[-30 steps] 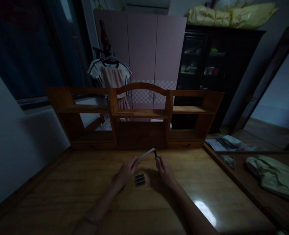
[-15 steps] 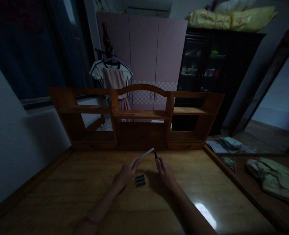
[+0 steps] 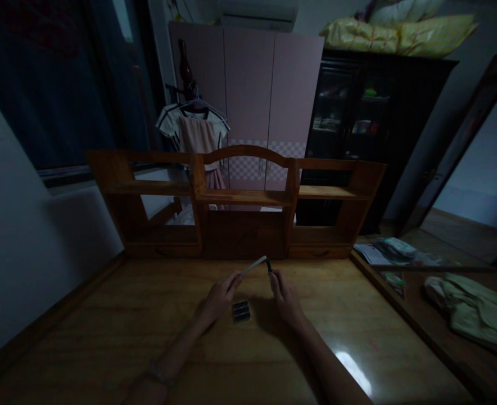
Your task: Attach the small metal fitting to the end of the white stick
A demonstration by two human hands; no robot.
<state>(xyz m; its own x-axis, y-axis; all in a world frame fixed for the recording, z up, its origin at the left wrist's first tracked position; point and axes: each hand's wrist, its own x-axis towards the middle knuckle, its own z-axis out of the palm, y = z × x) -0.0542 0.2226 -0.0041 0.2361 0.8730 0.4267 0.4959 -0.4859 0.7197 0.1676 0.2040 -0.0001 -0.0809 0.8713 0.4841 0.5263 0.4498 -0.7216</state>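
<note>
My left hand [image 3: 222, 293] is closed around the lower end of a slim whitish stick [image 3: 254, 263], which slants up to the right. My right hand [image 3: 285, 293] grips a short dark-tipped piece [image 3: 269, 265], its lower part hidden by the fingers. The stick's upper end and the dark tip meet, or nearly so, above the desk; contact is too small to make out. Between my forearms, a small pack with three dark bars [image 3: 241, 311] lies on the wooden desk [image 3: 181, 337].
A wooden shelf unit [image 3: 244, 197] runs along the desk's back edge. To the right, beyond a raised rim, are a pale green cloth [image 3: 476, 309] and some papers [image 3: 375, 252]. A white wall [image 3: 63, 236] borders the left side.
The dark-tipped piece has tilted slightly, and its tip now meets or nearly meets the stick's end. Both hands have hardly moved, and the pack lies where it was.
</note>
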